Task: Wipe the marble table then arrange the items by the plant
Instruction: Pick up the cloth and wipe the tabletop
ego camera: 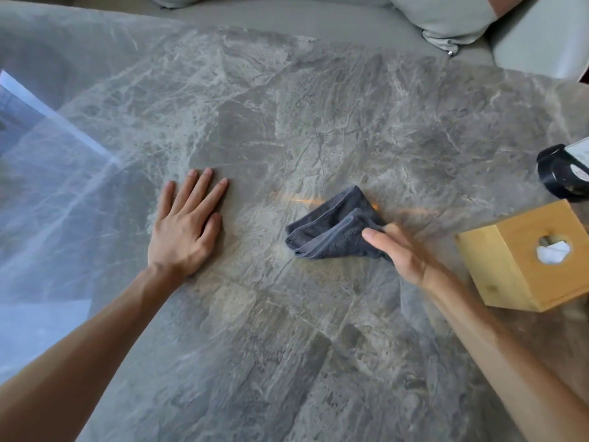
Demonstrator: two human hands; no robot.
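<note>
Two bare forearms reaching in from the near edge over a grey, white-veined marble table [287, 106]. Flat on the stone, left of centre: the left hand [185, 228], fingers straight and slightly spread, holding nothing. Right of centre, blurred by motion: the right hand [404, 250], clamped on a dark grey cloth [331, 228], thumb lying across the cloth's near right corner, other fingers hidden behind it. Cloth crumpled into a rough triangle, resting on the marble near the middle, well apart from the left hand. Further right, near the table's edge, a light wooden tissue box [522, 266], white tissue showing in its round opening. Just beyond the box, a black object [561, 177], cut off by the frame, too partial to identify. Along the far side, a pale green sofa [287, 14] with a cushion [446, 20]. Bright bluish reflection [47, 138] across the table's left part.
</note>
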